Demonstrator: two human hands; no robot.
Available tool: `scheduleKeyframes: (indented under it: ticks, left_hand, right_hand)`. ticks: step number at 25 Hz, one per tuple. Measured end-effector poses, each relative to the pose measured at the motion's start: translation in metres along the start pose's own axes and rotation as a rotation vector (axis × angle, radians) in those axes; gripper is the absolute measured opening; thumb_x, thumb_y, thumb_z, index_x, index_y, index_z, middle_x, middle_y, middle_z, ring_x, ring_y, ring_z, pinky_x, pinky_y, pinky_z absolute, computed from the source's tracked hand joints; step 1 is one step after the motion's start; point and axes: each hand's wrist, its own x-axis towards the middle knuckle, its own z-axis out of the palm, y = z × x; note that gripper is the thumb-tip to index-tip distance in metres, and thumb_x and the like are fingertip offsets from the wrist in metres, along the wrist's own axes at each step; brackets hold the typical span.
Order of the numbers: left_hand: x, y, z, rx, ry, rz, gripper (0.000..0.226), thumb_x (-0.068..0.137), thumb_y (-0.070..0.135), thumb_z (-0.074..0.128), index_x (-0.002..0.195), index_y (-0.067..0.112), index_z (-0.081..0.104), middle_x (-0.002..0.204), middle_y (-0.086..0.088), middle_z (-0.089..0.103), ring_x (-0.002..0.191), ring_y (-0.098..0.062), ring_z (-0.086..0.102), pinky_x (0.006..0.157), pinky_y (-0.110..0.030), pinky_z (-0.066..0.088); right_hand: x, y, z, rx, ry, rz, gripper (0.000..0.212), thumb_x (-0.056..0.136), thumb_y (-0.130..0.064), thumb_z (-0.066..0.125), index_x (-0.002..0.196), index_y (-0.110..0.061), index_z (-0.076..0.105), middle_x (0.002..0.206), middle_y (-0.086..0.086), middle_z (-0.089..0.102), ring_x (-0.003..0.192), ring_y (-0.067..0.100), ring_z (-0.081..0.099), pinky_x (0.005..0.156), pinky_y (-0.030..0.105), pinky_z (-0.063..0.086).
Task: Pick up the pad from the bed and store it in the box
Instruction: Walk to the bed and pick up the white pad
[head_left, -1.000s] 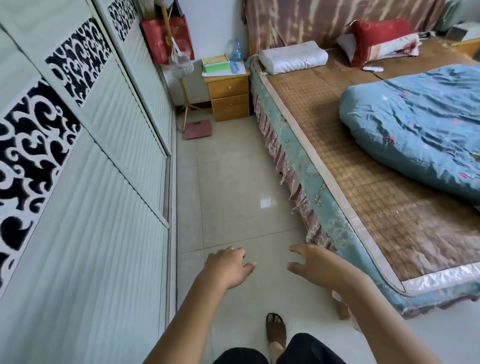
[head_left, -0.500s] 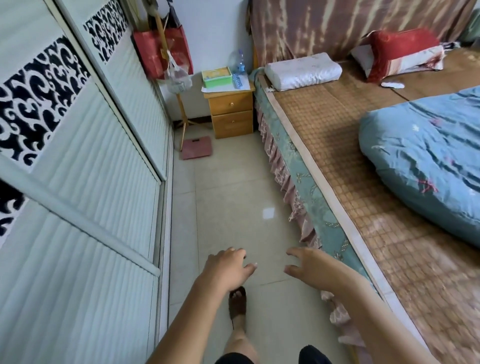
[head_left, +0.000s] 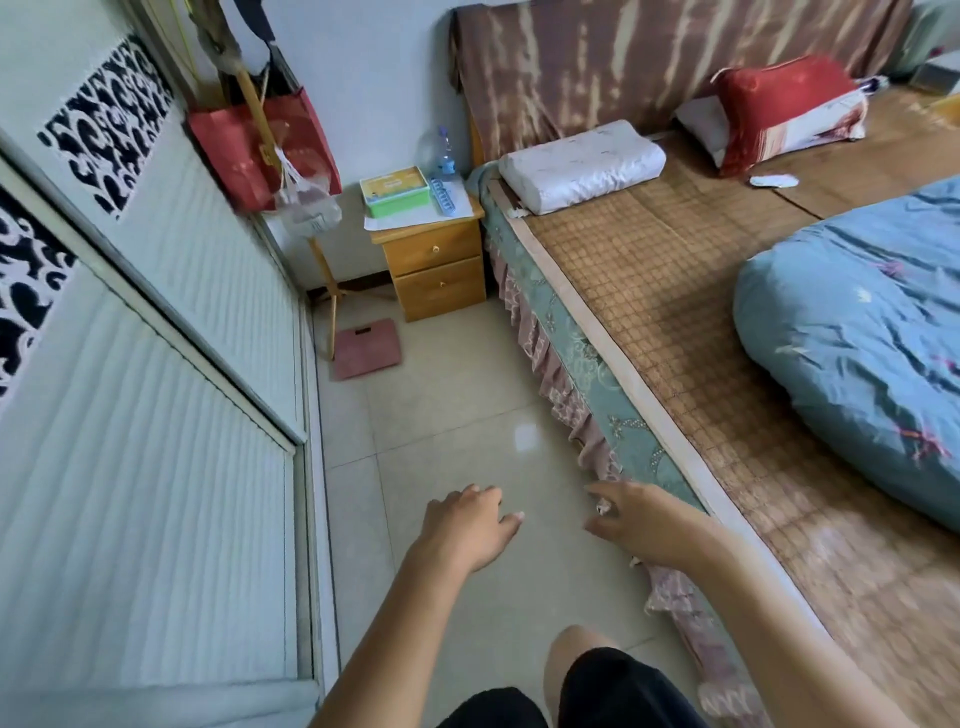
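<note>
A small flat white pad (head_left: 773, 180) lies on the woven mat of the bed (head_left: 670, 291), far up near the red pillow (head_left: 784, 111). A green box (head_left: 396, 190) with a yellow lid stands on the wooden nightstand (head_left: 434, 262) at the head of the bed. My left hand (head_left: 470, 525) hovers over the floor tiles, fingers loosely curled and holding nothing. My right hand (head_left: 639, 519) hangs beside the bed's frilled edge, fingers apart and empty. Both hands are far from the pad and the box.
A wardrobe with sliding doors (head_left: 156, 415) lines the left side of the narrow aisle. A pink scale (head_left: 368, 348) lies on the floor before the nightstand. A white pillow (head_left: 582, 166) and a blue quilt (head_left: 857, 343) lie on the bed. A red bag (head_left: 244, 150) hangs at the corner.
The view has advanced along the aisle toward the nightstand, so bed, box and pad appear nearer. Both hands stay held out in front, empty, in the same pose.
</note>
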Motion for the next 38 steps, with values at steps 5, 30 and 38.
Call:
scheduleKeyframes:
  ticks: [5,30,38]
  left_hand:
    - [0.096,0.0,-0.052,0.018,-0.01,0.004,0.048,0.094,0.048,0.035,0.121,0.012,0.052,0.13,-0.011,0.056,0.119,-0.03,0.052,0.096,-0.042,0.04]
    - [0.54,0.012,-0.316,0.151,-0.095,0.195,0.044,0.095,0.048,0.034,0.121,0.016,0.051,0.127,-0.009,0.056,0.117,-0.029,0.053,0.097,-0.041,0.04]
    - [0.681,0.014,-0.392,0.323,-0.22,0.401,0.045,0.097,0.046,0.034,0.126,0.015,0.049,0.132,-0.01,0.053,0.123,-0.028,0.049,0.104,-0.044,0.036]
  right_hand:
    - [0.09,0.008,-0.062,-0.001,-0.027,0.008,0.051,0.091,-0.044,0.047,0.138,-0.026,0.039,0.139,0.001,0.05,0.119,0.019,0.053,0.099,0.031,0.043]
    - [0.47,0.021,-0.339,0.17,0.076,0.151,0.042,0.092,-0.041,0.049,0.132,-0.028,0.045,0.13,0.0,0.058,0.107,0.018,0.061,0.095,0.033,0.049]
    - [0.565,0.019,-0.389,0.351,0.141,0.379,0.049,0.093,-0.039,0.048,0.138,-0.024,0.039,0.139,-0.001,0.051,0.122,0.019,0.053,0.099,0.032,0.044]
